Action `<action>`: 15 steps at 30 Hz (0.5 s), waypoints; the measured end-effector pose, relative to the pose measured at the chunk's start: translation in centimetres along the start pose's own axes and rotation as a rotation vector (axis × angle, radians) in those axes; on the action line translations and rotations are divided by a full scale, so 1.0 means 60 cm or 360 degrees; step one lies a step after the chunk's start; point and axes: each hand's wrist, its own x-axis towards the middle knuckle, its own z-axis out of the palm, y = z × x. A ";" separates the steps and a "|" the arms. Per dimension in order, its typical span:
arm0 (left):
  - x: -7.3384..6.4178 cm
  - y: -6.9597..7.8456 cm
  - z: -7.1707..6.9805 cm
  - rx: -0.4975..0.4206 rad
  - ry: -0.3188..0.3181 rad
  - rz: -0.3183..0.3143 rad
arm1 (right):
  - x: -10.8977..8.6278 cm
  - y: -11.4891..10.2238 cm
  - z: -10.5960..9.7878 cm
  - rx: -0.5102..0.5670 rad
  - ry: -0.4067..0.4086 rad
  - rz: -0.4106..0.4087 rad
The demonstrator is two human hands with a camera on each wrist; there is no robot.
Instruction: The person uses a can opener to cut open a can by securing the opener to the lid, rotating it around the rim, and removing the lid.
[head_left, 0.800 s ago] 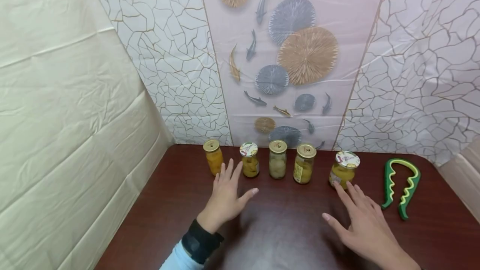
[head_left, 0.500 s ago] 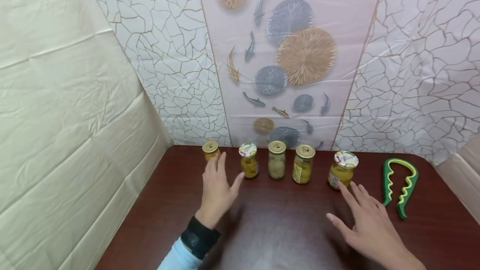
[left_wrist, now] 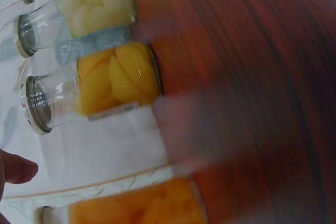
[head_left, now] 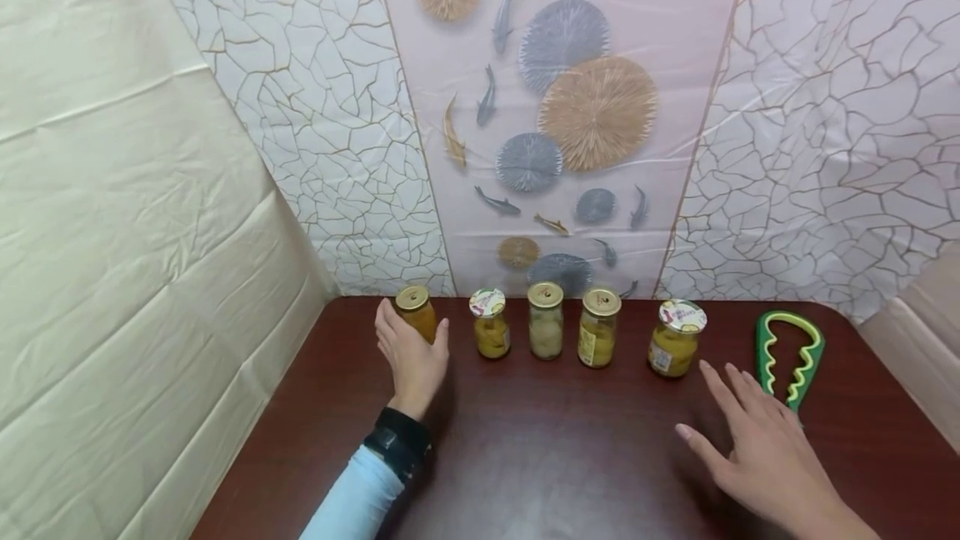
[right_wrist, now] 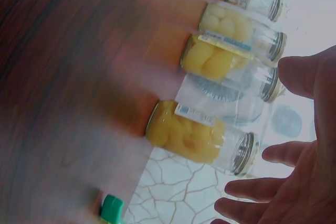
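Note:
Five-fingered and spread, my left hand (head_left: 411,361) is at the leftmost jar of orange fruit (head_left: 422,322), its fingers along the left side and its thumb to the right. In the left wrist view the thumb (left_wrist: 20,168) stands apart from that jar (left_wrist: 142,205). My right hand (head_left: 767,448) hovers with spread fingers, nearest to the rightmost jar of yellow fruit (head_left: 672,348) and overlapping the lower end of a green jar opener (head_left: 765,348) with toothed yellow inner edges. No object is in the right palm.
Between the outer jars stand a small jar of yellow fruit (head_left: 492,335), a jar of pale round pieces (head_left: 546,332) and a gold-lidded jar of yellow fruit (head_left: 597,336). They line the back of the dark red table (head_left: 540,457), before a patterned cloth (head_left: 480,248).
My left hand has moved left and away from me, from in front of the small jar to around the leftmost jar. My right hand has drifted slightly right, off the rightmost jar.

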 end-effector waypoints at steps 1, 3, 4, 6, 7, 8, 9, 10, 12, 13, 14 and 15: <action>0.003 -0.002 0.004 -0.0034 -0.0017 -0.0055 | -0.001 0.004 -0.001 -0.0011 0.0014 -0.0002; 0.008 -0.005 0.010 -0.0082 -0.0056 -0.0152 | -0.002 0.011 -0.005 -0.0018 0.0033 -0.0012; 0.010 -0.008 0.012 -0.0090 -0.0076 -0.0187 | -0.003 0.013 -0.005 -0.0027 0.0022 -0.0010; 0.014 -0.014 0.017 -0.0093 -0.0111 -0.0234 | -0.003 0.017 -0.006 -0.0053 0.0006 -0.0002; 0.016 -0.017 0.019 -0.0086 -0.0126 -0.0244 | -0.003 0.019 -0.007 -0.0064 0.0003 -0.0002; 0.019 -0.020 0.021 -0.0082 -0.0139 -0.0249 | -0.003 0.021 -0.007 -0.0069 -0.0004 0.0001; 0.021 -0.023 0.023 -0.0082 -0.0146 -0.0251 | -0.003 0.022 -0.007 -0.0077 -0.0009 0.0003; 0.023 -0.026 0.025 -0.0086 -0.0146 -0.0253 | -0.002 0.023 -0.007 -0.0078 -0.0014 0.0007; 0.025 -0.031 0.027 -0.0092 -0.0146 -0.0255 | -0.002 0.023 -0.005 -0.0071 0.0009 -0.0004; 0.026 -0.032 0.027 -0.0096 -0.0148 -0.0255 | -0.001 0.022 -0.005 -0.0066 0.0027 -0.0016; 0.026 -0.034 0.028 -0.0098 -0.0154 -0.0255 | -0.001 0.022 -0.004 -0.0061 0.0053 -0.0031; 0.027 -0.037 0.029 -0.0089 -0.0159 -0.0253 | 0.000 0.022 -0.004 -0.0056 0.0082 -0.0050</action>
